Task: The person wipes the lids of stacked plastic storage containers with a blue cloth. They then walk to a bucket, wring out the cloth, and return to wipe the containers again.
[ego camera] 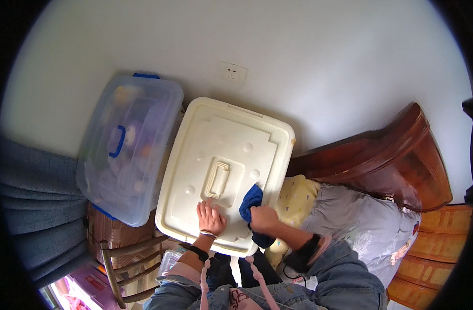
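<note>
Right in front of me is a cream plastic storage box, seen from above with its lid (236, 135) on. A folding handle (217, 180) lies in a recess at the lid's middle. My left hand (211, 217) rests on the lid just below that handle, fingers spread and holding nothing. In my right hand (263, 220) a dark blue cloth (252, 201) is bunched, one end sticking out over the lid and the other hanging near its right edge.
A translucent box (116, 166) with blue handles stands on the left, beside a blue curtain (38, 193). A wooden chair (135, 254) is at lower left. To the right are a yellow pillow (298, 197), grey bedding (348, 217) and a brown headboard (360, 159). A wall socket (233, 72) sits behind.
</note>
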{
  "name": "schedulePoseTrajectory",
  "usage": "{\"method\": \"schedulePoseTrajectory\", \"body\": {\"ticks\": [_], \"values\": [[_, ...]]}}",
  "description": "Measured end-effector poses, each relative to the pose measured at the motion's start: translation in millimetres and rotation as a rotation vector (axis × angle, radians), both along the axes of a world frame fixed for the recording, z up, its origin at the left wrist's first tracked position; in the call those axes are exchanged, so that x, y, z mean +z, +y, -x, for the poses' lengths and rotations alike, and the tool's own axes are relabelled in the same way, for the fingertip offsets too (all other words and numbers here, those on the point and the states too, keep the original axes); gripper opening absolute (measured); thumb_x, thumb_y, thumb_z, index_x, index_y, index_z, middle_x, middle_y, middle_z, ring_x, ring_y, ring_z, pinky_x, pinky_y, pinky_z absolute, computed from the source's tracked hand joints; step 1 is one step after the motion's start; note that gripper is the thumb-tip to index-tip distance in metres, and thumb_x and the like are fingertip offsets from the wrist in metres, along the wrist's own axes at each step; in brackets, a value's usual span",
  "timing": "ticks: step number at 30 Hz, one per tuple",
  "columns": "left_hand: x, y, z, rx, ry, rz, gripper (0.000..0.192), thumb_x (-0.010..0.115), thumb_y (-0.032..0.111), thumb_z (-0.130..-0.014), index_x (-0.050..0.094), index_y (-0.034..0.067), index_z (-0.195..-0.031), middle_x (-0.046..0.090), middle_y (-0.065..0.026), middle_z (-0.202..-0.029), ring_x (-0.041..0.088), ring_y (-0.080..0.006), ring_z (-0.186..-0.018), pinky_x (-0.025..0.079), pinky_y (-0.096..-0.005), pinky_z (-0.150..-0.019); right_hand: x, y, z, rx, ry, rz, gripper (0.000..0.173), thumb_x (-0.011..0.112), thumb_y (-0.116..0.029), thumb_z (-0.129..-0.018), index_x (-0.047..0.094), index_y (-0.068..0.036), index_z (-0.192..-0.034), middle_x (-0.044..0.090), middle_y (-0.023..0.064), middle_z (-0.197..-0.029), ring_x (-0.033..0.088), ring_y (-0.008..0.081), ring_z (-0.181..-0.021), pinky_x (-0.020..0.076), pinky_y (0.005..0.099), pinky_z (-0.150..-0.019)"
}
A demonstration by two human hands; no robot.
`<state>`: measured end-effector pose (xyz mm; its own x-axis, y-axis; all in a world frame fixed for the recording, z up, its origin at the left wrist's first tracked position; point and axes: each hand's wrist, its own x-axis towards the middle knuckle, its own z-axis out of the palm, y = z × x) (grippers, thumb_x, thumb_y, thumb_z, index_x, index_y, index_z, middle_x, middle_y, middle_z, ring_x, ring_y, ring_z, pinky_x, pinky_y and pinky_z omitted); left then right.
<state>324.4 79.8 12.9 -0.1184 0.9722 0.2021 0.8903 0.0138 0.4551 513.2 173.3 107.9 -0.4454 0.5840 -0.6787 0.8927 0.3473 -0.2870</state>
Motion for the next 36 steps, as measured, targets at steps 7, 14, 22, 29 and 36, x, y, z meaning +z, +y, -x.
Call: {"method": "schedulePoseTrajectory", "body": {"ticks": [7,14,22,29,36], "values": [[-1,1,-1,0.003,0.011,-0.015,0.043,0.057,0.012,-0.064,0.049,0.005,-0.105,0.044,-0.0222,-0.127,0.04,-0.0428,-0.119,0.025,-0.0608,-0.105,23,173,1,-0.186,0.261,-0.845,0.06,0.064,-0.043,-0.075,0.056,-0.009,-0.124,0.059,0.0189,-0.116,0.054,0.0349,-0.109,0.043,0.0437,-0.094],[-1,-1,-1,0.003,0.005,0.014,0.041,0.056,0.013,-0.065,0.049,0.005,-0.104,0.044,-0.0229,-0.127,0.04,-0.0436,-0.119,0.025,-0.0609,-0.105,-13,186,-11,-0.246,-0.155,-0.675,0.038,0.063,-0.031,-0.081,0.063,-0.007,-0.11,0.054,0.0128,-0.108,0.049,0.0304,-0.108,0.0443,0.0371,-0.083],[1,2,-1,0.002,-0.002,0.004,0.041,0.056,0.013,-0.064,0.05,0.005,-0.104,0.044,-0.023,-0.126,0.04,-0.0434,-0.119,0.026,-0.0617,-0.104,14,154,-25,-0.07,-0.138,-0.22,0.045,0.074,-0.027,-0.064,0.068,-0.016,-0.108,0.055,0.0145,-0.114,0.054,0.0343,-0.11,0.048,0.0433,-0.091],[4,2,-2,-0.002,-0.016,-0.011,0.041,0.053,0.008,-0.064,0.047,0.002,-0.104,0.043,-0.0249,-0.124,0.04,-0.0459,-0.117,0.028,-0.0625,-0.102,-4,224,-70,0.242,-0.056,-0.846,0.035,0.051,-0.014,-0.082,0.064,-0.021,-0.114,0.053,0.0113,-0.101,0.049,0.03,-0.1,0.0422,0.041,-0.081],[2,2,0,-0.017,-0.001,-0.005,0.043,0.055,0.009,-0.064,0.047,0.004,-0.106,0.042,-0.0245,-0.126,0.039,-0.0455,-0.118,0.026,-0.0619,-0.103,-39,100,-60,-0.059,-0.02,-0.796,0.016,0.052,-0.018,-0.082,0.06,-0.014,-0.095,0.053,0.0124,-0.101,0.051,0.0311,-0.097,0.044,0.0438,-0.071]]}}
